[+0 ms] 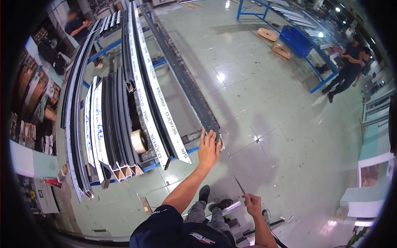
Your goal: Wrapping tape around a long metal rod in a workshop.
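Note:
My left hand [209,151] lies with its fingers stretched out over the near end of a long dark metal profile [194,103], which has small holes along its face. My right hand [252,204] is lower and to the right, away from the rack. Its fingers are closed round one end of a thin rod-like tool [238,183], whose far end points up toward the profile. I cannot make out the kind of tool. Left of my left hand, two long profiles with white printed film [168,115] lie side by side on the blue rack [154,164].
Shorter dark profiles [118,111] and a tape roll [139,141] rest on the rack's left part. A blue table [316,87] with a blue bin [295,41] stands far right, people [349,68] beside it. Another person [76,27] stands far left. Metal pieces [271,227] lie near my feet.

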### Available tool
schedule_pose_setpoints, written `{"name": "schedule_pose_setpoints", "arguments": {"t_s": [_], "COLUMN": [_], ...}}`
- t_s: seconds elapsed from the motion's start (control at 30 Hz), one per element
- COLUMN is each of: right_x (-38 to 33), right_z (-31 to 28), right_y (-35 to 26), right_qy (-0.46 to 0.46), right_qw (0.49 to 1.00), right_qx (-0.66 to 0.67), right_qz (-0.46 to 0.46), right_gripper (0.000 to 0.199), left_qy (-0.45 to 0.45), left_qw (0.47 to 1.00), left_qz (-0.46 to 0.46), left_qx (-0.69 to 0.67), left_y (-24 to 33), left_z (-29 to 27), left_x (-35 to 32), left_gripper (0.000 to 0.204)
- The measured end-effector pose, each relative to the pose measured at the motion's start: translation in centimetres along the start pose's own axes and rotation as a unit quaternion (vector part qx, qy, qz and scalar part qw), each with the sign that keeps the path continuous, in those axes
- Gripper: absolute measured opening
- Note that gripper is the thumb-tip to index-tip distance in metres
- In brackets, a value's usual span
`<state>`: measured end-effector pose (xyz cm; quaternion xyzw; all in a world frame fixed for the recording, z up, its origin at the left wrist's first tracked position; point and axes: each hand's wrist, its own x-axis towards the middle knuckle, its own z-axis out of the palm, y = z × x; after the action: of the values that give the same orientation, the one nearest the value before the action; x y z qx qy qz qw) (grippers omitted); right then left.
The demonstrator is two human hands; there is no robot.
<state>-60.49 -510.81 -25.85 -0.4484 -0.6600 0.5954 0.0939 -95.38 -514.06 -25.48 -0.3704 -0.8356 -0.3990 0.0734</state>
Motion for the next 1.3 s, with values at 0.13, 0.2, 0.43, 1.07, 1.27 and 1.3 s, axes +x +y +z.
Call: {"name": "schedule_pose_setpoints", "arguments": {"t_s": [0.13,0.2,0.43,1.07,1.27,1.3], "right_x": [1.5,0.8,-0.1,-20.5,-23.0,-23.1], "right_z": [1.2,2.1,1.5,-11.4,-13.9,-14.1], "right_y": [0.7,0.3,0.4,8.5,11.7,12.4], "right_qy": [-0.007,0.076,-0.018,0.035,0.021,0.019], "right_qw": [0.995,0.988,0.998,0.901,0.891,0.89], "right_qx": [-0.1,-0.104,-0.038,-0.401,-0.431,-0.434], "right_qz": [-0.018,-0.085,0.049,0.163,0.142,0.137], "right_gripper": [0.036,0.036,0.037,0.061,0.059,0.059], "left_qy": [0.011,0.026,0.022,-0.054,-0.113,-0.112], "left_qw": [1.0,0.999,0.999,0.829,0.495,0.497], "left_qz": [-0.005,0.003,-0.024,-0.477,-0.605,-0.602], "left_qx": [0.013,0.03,0.012,-0.288,-0.614,-0.615], "left_y": [-0.4,-0.7,-1.1,7.0,9.5,9.9], "left_z": [0.6,0.6,0.0,2.5,6.3,6.6], "left_x": [0.1,0.1,-0.3,-10.4,-16.1,-17.1], "left_gripper": [0.04,0.036,0.037,0.087,0.051,0.051]}}
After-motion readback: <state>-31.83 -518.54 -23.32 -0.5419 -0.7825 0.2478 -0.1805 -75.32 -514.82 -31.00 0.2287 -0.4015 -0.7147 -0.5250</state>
